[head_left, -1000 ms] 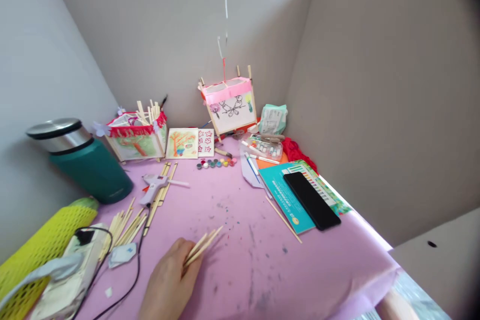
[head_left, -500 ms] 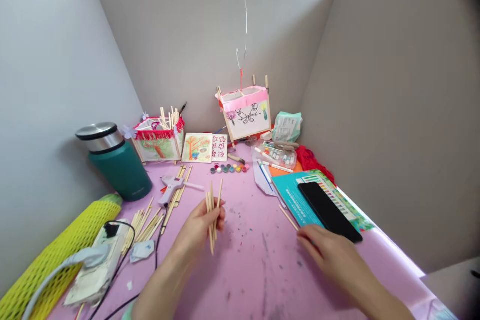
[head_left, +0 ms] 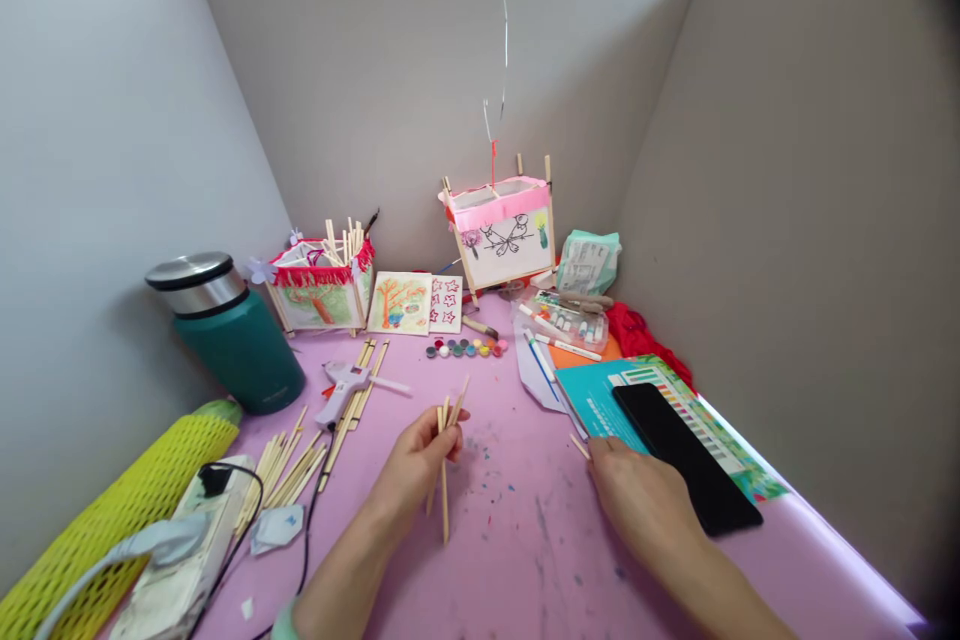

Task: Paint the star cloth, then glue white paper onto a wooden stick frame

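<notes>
My left hand [head_left: 431, 455] is closed around several thin wooden sticks [head_left: 444, 500], held at different angles above the middle of the purple table. At the right, my right hand [head_left: 637, 490] is closed, with its back toward me and its fingertips mostly hidden. The end of another wooden stick [head_left: 578, 446] pokes out past its fingers, beside the blue book [head_left: 600, 405]. A black phone [head_left: 686, 455] lies on the book, just right of that hand.
A glue gun [head_left: 349, 385], loose sticks [head_left: 277, 470] and a power strip [head_left: 187, 540] lie at left, near a green bottle [head_left: 236, 350]. Paint pots [head_left: 465, 348] sit farther back, before a paper lantern [head_left: 502, 235] and a stick-filled box [head_left: 319, 295]. Grey panels surround the table.
The sticks in my left hand have shifted and fan out more. My right hand has come over more of the stick by the book, so less of it shows. The view has shifted slightly.
</notes>
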Demonstrator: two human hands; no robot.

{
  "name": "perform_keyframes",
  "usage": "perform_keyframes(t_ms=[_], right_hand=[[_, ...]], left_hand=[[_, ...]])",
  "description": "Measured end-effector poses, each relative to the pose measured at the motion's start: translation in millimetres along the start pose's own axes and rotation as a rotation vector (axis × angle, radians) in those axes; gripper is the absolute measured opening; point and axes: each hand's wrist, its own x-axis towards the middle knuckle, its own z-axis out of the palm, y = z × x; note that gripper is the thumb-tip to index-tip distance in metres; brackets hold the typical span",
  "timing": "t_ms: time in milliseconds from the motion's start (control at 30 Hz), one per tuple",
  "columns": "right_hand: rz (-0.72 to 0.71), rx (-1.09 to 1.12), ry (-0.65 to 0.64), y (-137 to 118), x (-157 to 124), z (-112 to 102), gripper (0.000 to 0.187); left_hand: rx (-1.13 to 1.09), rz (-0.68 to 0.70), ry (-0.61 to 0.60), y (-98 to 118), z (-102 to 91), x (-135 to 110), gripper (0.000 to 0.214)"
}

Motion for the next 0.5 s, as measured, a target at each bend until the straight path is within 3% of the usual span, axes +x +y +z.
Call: perform_keyframes(t_ms=[133,267,367,500], right_hand=[[0.010,-0.034,-0.011,-0.7,6.5,4.0,0.029],[-0.059,0.045,-0.010,-1.1,10.6,-2.7,0.019],[-0.250,0.275,0.116,-9.6,13.6,-25.3,0.012],[-0.508,0.797,0.296,-43.4,23.9,-52.1,0.006]], left_hand=[[-0.061,0.039,-0.019,-4.7,-2.8,-0.4,0.024],[-0.090,0.125,-0.015,-5.6,-3.1,-0.3,0.022],[-0.038,0.118,-0.021,-5.3,-1.2,-1.6,0.022],[-0.006,0.104,0.015,-4.4,1.4,-4.3,0.026]])
